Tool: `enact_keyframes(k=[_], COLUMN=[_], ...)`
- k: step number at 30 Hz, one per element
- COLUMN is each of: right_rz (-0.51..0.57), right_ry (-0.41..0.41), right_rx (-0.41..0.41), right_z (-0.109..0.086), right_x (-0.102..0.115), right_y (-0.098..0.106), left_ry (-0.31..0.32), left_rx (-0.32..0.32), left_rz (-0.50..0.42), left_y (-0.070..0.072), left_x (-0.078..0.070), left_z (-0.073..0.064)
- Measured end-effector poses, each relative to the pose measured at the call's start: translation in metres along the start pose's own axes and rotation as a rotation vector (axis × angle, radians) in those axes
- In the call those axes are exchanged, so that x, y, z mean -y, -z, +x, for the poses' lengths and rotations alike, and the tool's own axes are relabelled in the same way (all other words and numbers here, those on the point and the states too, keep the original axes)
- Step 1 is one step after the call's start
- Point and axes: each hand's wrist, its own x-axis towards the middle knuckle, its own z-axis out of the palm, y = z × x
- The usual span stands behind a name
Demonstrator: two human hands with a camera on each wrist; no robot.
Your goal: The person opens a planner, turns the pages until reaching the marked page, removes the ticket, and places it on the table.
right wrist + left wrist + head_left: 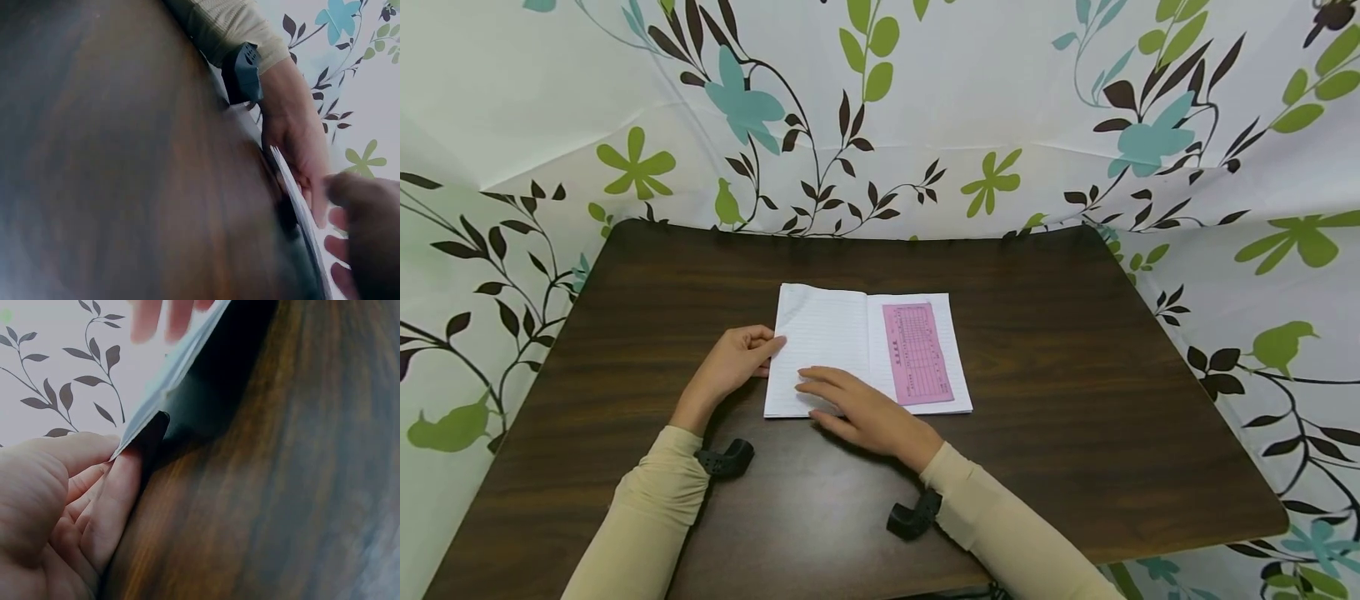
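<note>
An open notebook (827, 321) with lined white pages lies on the dark wooden table. A pink printed slip (919, 354) rests on its right page. My left hand (741, 362) pinches the notebook's left edge, thumb on top and fingers beneath. The left wrist view shows that edge raised a little off the table between thumb and fingers (119, 500). Above the lower part of the left page is my right hand (865, 412), its fingers spread and fairly straight. Whether those fingertips touch the paper I cannot tell. In the right wrist view the right hand (369, 231) is dark and blurred.
The brown table (1075, 400) extends around the notebook on all sides. A white cloth (940, 100) with leaf, flower and bird prints hangs behind and beside it. Black wrist cameras (727, 459) are strapped on both forearms.
</note>
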Motion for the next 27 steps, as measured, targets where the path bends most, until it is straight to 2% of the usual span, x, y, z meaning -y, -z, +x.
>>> enact_keyframes(k=[2,4,7,9,12,16,20,23,27], right_rz=[-0.026,-0.069,-0.134,-0.173,-0.222,-0.257,-0.283,-0.300,-0.318], right_ry=[-0.058,-0.151,-0.348,-0.480,-0.651,-0.820,-0.968,-1.024,-1.039], right_rx=[-0.096,-0.210,-0.342,-0.382,-0.398,-0.405,-0.349,-0.298,-0.297], right_z=[-0.003,-0.007,-0.015,-0.021,-0.030,-0.038,-0.045,-0.048,-0.048], right_x=[-0.003,-0.009,-0.024,-0.034,-0.046,-0.057,-0.068,-0.074,-0.075], right_y=[0.007,0.016,0.029,0.036,0.047,0.057,0.061,0.060,0.058], left_ry=[0.006,0.011,0.013,0.009,0.005,0.004,0.007,0.006,0.006], left_rx=[0.001,0.003,0.000,0.000,0.005,0.008,0.002,0.003,0.005], left_rz=[-0.001,0.002,0.013,0.019,0.021,0.014,0.015,0.017,0.014], left_y=[0.000,0.000,0.001,0.001,0.002,0.001,0.001,0.001,0.000], left_x=[0.001,0.001,0.000,0.000,0.000,0.001,0.001,0.002,0.001], left_z=[0.000,0.001,0.001,0.001,0.002,0.002,0.001,0.001,0.001])
